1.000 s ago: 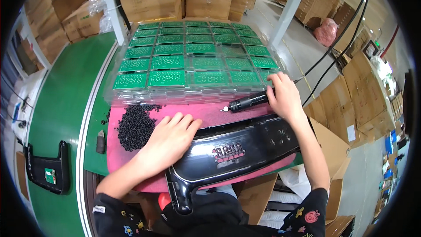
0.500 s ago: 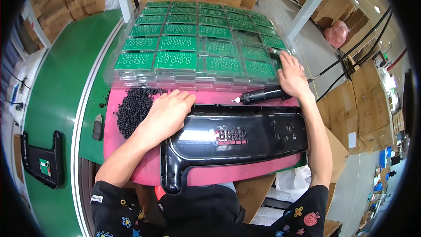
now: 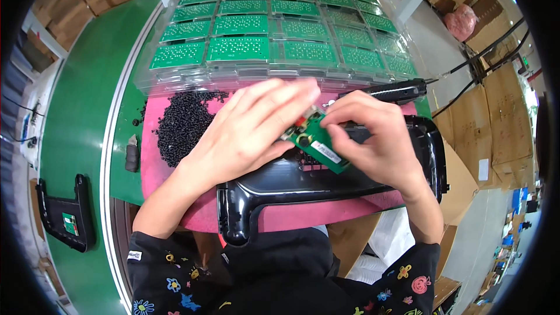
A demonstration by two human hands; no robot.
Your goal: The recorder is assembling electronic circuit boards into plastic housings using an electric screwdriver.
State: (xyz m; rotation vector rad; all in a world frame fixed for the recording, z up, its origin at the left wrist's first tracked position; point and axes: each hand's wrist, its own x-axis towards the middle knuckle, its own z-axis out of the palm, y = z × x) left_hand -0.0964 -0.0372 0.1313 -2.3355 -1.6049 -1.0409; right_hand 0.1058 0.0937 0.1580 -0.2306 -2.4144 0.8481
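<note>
A small green circuit board (image 3: 312, 143) is pinched between both hands over the middle of the black plastic housing (image 3: 326, 178). The left hand (image 3: 245, 131) has its fingers (image 3: 291, 96) nearly straight and loosely spread, laid over the board's 10 o'clock end; only the fingertips and thumb are closed on it. The right hand (image 3: 379, 140) is curled tighter, its fingers (image 3: 344, 108) bent down onto the board's upper edge at 2 o'clock, thumb side hidden. The board is held tilted, with a white label seen on its lower end; contact with the housing below cannot be told.

The housing is laid across a pink mat (image 3: 175, 186) on the green desk (image 3: 81, 111). A heap of small black screws (image 3: 184, 125) is piled loose on the mat at 9 o'clock of the hands, a few strays scattered beside it. A black electric screwdriver (image 3: 396, 89) is laid down at 1 o'clock, just beside the right hand, untouched, its cable run off to the right.

At 12 o'clock a clear plastic tray (image 3: 146, 81) is stacked on others like it; its compartments are each filled with one green board (image 3: 238, 48), in rows. A second black housing part (image 3: 64, 213) is lying at 8 o'clock, well apart. Cardboard boxes (image 3: 496, 116) are stacked at 3 o'clock.
</note>
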